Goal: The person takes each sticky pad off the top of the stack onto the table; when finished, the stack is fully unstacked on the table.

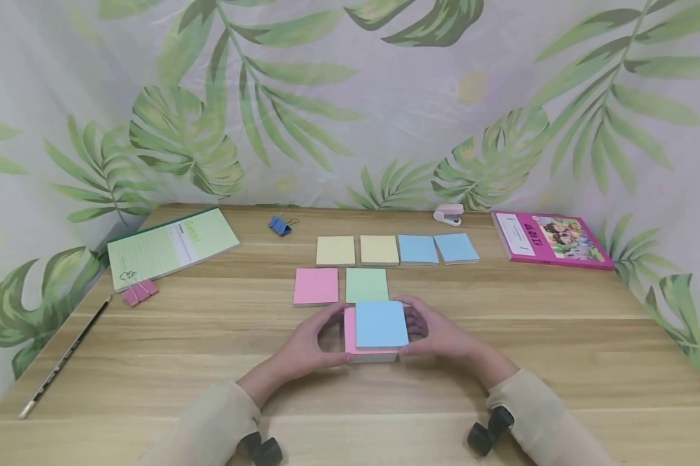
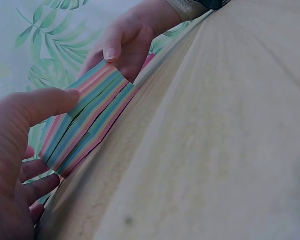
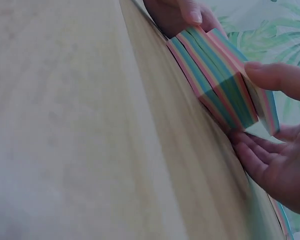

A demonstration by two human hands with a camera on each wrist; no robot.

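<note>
A stack of sticky note pads (image 1: 379,327) stands on the table at the centre front, a blue pad on top set off to the right over a pink one. My left hand (image 1: 312,343) holds the stack's left side, thumb at the front edge. On the other side my right hand (image 1: 440,330) grips it, thumb near the front right corner. Striped edges of the layered pads (image 2: 90,112) show in the left wrist view. From the right wrist, the top pad (image 3: 262,100) juts out past the pads below, near my right thumb.
Behind the stack lie a pink pad (image 1: 316,286), a green pad (image 1: 367,285), two yellow pads (image 1: 335,251) and two blue pads (image 1: 418,248). Around them are a notepad (image 1: 172,246), binder clips (image 1: 280,225), a pencil (image 1: 65,357), a stapler (image 1: 448,214) and a pink book (image 1: 550,239).
</note>
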